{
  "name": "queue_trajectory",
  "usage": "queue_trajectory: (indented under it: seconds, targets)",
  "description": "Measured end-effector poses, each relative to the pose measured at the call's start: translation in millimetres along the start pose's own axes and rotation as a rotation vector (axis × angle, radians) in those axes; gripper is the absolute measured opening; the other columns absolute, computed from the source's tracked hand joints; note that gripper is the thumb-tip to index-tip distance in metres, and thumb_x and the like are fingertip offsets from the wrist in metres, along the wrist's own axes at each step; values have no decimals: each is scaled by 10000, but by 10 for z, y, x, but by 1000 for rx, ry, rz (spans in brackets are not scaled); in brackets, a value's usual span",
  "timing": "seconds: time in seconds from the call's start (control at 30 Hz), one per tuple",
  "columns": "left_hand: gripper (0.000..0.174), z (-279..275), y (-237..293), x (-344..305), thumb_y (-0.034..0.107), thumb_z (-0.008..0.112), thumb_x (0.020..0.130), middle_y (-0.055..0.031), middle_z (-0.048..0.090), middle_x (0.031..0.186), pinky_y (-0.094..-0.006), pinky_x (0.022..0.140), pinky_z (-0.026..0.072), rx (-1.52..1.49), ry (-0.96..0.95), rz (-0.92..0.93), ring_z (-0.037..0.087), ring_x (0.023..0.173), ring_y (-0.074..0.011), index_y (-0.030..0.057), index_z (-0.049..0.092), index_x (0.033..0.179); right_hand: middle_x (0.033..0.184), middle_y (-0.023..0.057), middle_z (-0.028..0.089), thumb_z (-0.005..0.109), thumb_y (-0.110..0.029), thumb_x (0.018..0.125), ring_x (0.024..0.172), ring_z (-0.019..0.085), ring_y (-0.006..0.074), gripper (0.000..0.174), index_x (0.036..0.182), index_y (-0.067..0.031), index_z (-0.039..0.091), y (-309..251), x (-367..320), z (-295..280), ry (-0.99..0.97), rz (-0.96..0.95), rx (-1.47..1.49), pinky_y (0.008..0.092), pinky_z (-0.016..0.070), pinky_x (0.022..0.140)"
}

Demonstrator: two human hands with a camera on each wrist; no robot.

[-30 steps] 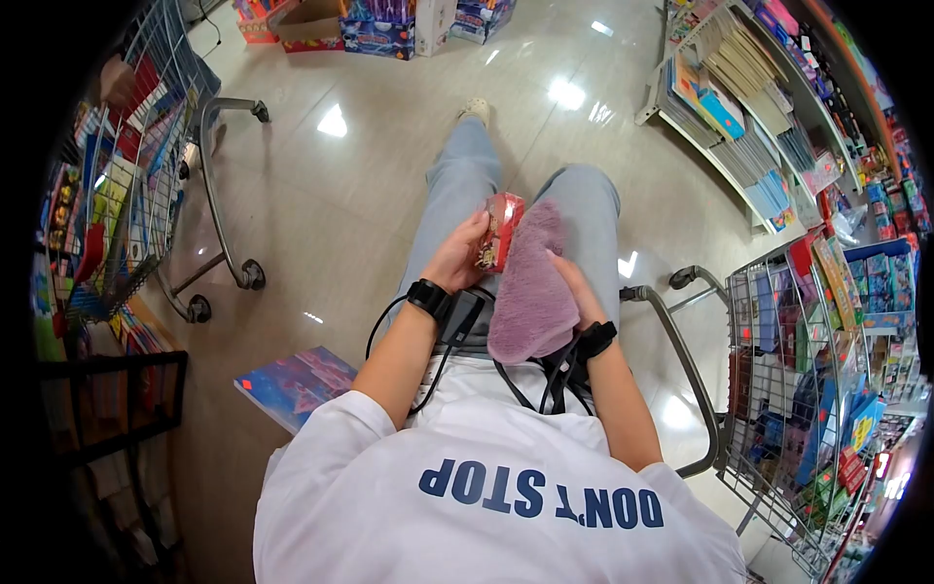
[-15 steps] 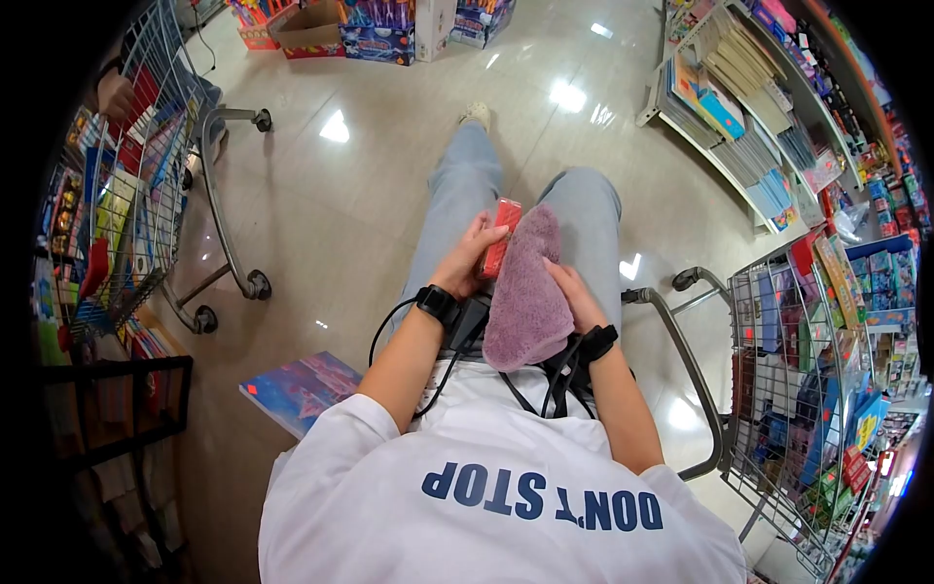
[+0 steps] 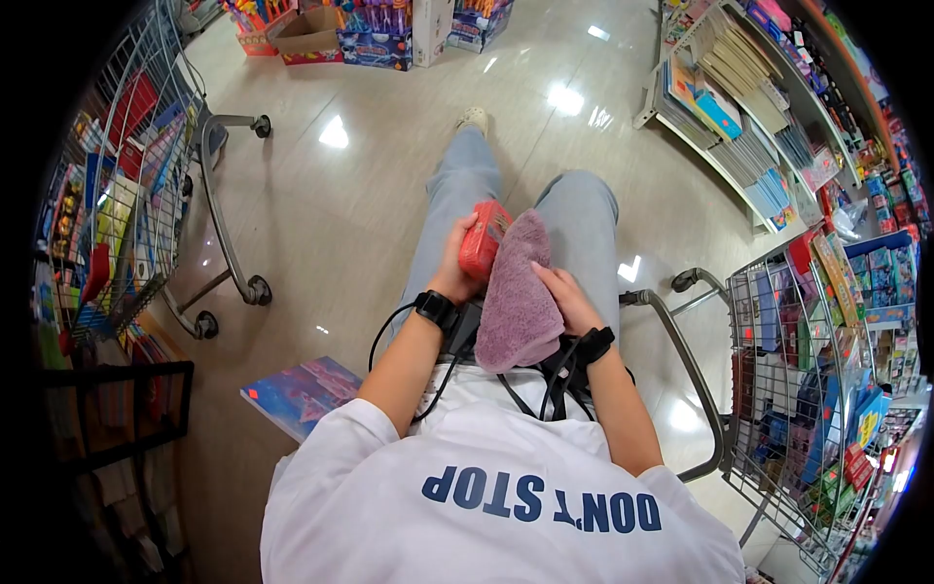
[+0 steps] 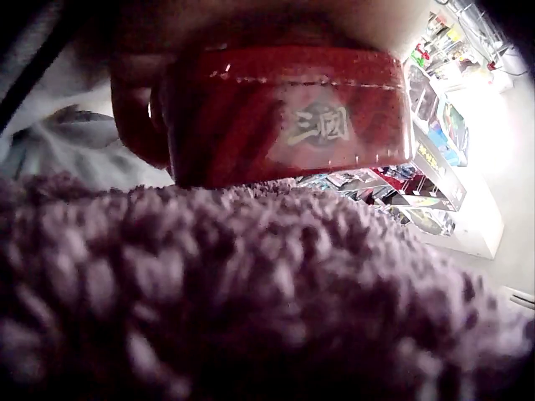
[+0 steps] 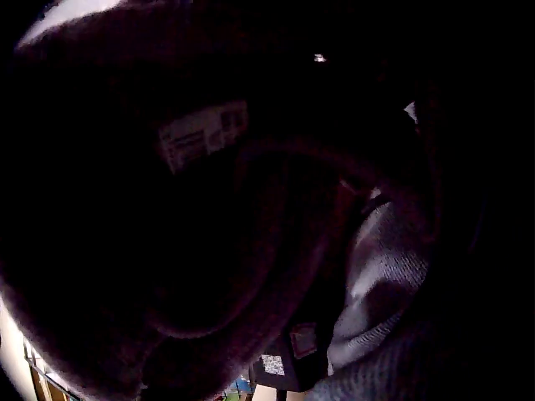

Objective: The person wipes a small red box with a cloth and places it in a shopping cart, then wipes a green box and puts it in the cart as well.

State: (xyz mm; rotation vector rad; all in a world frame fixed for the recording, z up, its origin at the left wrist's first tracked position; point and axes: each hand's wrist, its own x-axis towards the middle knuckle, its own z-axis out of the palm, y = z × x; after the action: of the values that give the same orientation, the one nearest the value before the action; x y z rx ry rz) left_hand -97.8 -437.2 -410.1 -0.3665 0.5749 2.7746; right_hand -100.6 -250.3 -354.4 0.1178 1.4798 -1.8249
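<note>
Above the lap, my left hand point(image 3: 453, 265) grips a small red box point(image 3: 484, 239) in clear wrap. Pale Chinese characters mark the side of the red box point(image 4: 284, 125) in the left wrist view, where a finger curls round its end. A purple plush cloth point(image 3: 518, 302), folded to a rough point at the far end, is held by my right hand point(image 3: 574, 304) along its right edge. The cloth overlaps the box's lower right side in the head view. The right wrist view is very dark, showing a white printed label point(image 5: 203, 135) against the dark folds.
Loaded shopping carts stand on both sides, the left cart point(image 3: 131, 175) and right cart point(image 3: 788, 389). A blue-pink book point(image 3: 306, 389) lies on the floor by the left elbow. A shelf of books point(image 3: 725, 107) is at upper right, with display boxes point(image 3: 375, 44) ahead.
My left hand has turned the red box over, from a printed face through its narrow side to a mostly red face. The cloth has shifted slightly left and toward the body with my right hand.
</note>
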Motion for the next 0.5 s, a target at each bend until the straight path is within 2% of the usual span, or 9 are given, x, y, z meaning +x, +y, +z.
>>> queue_trajectory:
  seconds: [0.27, 0.37, 0.5]
  targets:
    - [443, -62, -43, 58, 413, 490, 892, -108, 622, 1071, -362, 870, 465, 45, -6, -7, 609, 924, -226, 47, 537, 1137, 1025, 106, 617, 601, -323, 886, 877, 599, 142, 480, 1142, 75, 527, 11, 8, 1, -11, 1, -2, 264, 474, 777]
    - [367, -62, -45, 54, 332, 529, 902, -94, 625, 1045, -338, 834, 484, 47, -55, -11, 615, 904, -197, 44, 535, 1128, 1020, 102, 616, 600, -323, 887, 872, 598, 140, 479, 1144, 75, 526, 25, 22, -20, -16, 2, -3, 263, 473, 776]
    - [318, -68, -56, 44, 263, 578, 890, -67, 624, 1006, -301, 783, 500, 189, -31, 26, 614, 892, -160, 44, 533, 1116, 1023, 103, 613, 600, -320, 887, 875, 596, 141, 484, 1153, 76, 519, 16, 7, -3, -22, 1, -2, 263, 472, 777]
